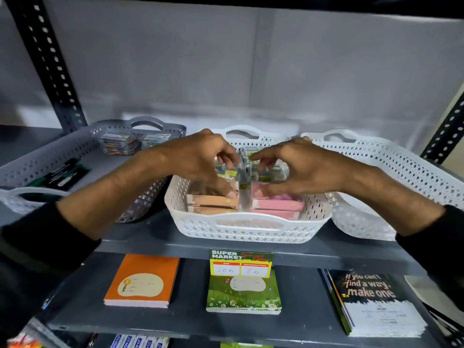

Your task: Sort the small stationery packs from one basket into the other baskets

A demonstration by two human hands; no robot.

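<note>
Left hand (200,159) and right hand (296,164) pinch clear stationery packs (247,168) over the middle white basket (243,227), probably lifting them for sorting.

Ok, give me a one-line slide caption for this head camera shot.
Both hands, left and right, grip small packs over the middle white basket, between a grey basket and another white basket.

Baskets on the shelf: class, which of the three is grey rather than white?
The left basket, holding the dark markers; the middle basket and right basket are white.
</note>
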